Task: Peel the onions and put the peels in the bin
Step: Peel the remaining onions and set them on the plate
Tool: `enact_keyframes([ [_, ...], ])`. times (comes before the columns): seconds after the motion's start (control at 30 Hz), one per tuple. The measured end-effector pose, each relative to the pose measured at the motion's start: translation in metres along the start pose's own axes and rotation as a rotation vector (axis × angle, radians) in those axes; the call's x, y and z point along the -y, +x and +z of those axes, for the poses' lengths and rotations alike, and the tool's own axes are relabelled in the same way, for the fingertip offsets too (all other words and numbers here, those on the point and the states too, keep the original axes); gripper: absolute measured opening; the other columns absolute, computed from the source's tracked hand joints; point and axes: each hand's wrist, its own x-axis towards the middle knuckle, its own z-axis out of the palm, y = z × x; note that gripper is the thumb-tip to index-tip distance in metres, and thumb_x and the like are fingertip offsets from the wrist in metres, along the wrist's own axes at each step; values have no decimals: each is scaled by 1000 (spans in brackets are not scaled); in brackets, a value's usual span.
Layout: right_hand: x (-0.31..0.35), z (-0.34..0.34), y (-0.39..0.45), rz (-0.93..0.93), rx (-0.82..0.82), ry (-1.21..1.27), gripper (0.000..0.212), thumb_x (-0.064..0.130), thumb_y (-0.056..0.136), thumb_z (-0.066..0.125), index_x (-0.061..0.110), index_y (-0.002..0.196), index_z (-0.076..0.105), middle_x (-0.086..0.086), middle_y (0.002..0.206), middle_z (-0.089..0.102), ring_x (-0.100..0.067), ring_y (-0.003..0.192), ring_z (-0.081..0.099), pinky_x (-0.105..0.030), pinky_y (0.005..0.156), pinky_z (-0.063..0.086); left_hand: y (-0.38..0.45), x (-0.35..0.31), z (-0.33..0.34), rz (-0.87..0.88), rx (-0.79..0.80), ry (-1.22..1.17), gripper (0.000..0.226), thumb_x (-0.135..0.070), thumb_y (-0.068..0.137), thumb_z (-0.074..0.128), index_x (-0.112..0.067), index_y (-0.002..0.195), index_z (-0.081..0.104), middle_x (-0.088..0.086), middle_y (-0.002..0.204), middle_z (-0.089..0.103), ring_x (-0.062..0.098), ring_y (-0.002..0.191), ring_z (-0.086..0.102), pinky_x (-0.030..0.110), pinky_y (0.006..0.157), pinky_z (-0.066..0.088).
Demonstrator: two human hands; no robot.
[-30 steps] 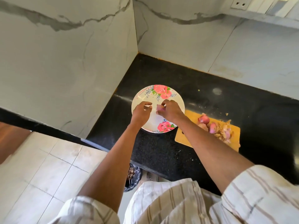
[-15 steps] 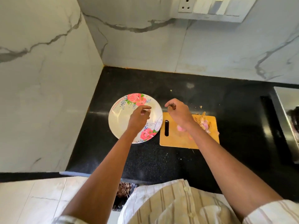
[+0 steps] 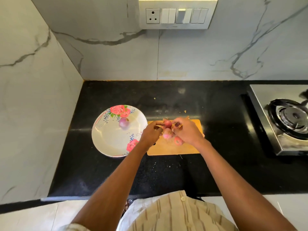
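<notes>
Onion [image 3: 124,124] now lies peeled on the flowered plate [image 3: 106,140], where a second ago both hands were still working over that plate; since then they have crossed to the cutting board [image 3: 168,149], so one onion looks done and the next is being started. In the head view, the left hand [image 3: 150,134] and right hand [image 3: 186,131] meet over the board, fingers curled around a pink onion [image 3: 167,124] held between them. Two more onions [image 3: 167,133] lie just beneath on the board. No bin is clearly visible.
</notes>
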Motion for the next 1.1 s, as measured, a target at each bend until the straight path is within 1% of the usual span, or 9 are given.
enact_keyframes([
  [0.13,-10,-1,-2,-91,39,-120,29,26,92,73,30,120,67,5,108,58,-15,99,59,-30,83,50,-3,-4,19,-65,3,-40,23,-14,102,52,-19,120,64,4,106,70,26,102,69,42,89,56],
  [0.23,-7,7,-1,-173,122,-308,40,32,93,71,36,130,59,3,120,57,-18,111,57,-37,93,49,-7,-3,13,-85,-50,-41,22,-17,103,53,-19,122,64,4,107,70,21,98,69,42,89,57],
  [0.37,-7,14,4,-296,84,-482,54,33,92,71,29,142,50,1,135,53,-22,122,56,-35,95,47,-7,-4,8,-109,-114,-80,23,-18,103,52,-18,122,64,2,103,68,19,91,67,41,82,56],
  [0.53,-12,28,5,-463,111,-615,53,38,90,73,21,135,53,-1,143,49,-24,119,58,-37,93,54,-16,5,12,-140,-149,-136,22,-18,104,51,-18,122,63,1,108,66,14,87,64,30,76,50],
  [0.6,-13,25,6,-469,106,-530,46,38,88,73,23,128,56,3,137,55,-22,117,59,-35,89,52,-18,8,13,-146,-174,-169,21,-18,105,50,-18,120,64,1,104,66,14,84,64,31,75,51],
  [0.7,-12,10,11,-366,108,-257,46,41,84,79,30,123,58,9,123,62,-15,112,58,-30,84,47,-18,6,13,-157,-214,-262,19,-19,105,50,-16,117,64,6,96,66,15,80,61,34,74,50],
  [0.83,3,-18,20,-287,47,82,44,43,78,85,36,114,61,12,110,61,-8,101,59,-29,82,51,-13,-15,8,-120,-170,-353,29,-33,106,50,-16,127,61,7,116,67,19,100,67,32,88,54],
  [0.97,16,-45,24,-366,-16,64,44,36,83,82,32,123,63,7,115,57,-7,103,57,-9,78,42,-10,-55,11,16,-96,-395,34,-39,102,55,-20,130,59,2,124,66,19,112,66,33,97,56],
  [1.1,19,-62,22,-407,-31,114,56,26,85,82,25,136,60,7,123,58,-1,101,60,-4,78,47,-5,-78,14,90,-114,-426,26,-33,105,53,-22,128,60,3,124,66,18,112,67,33,97,57],
])
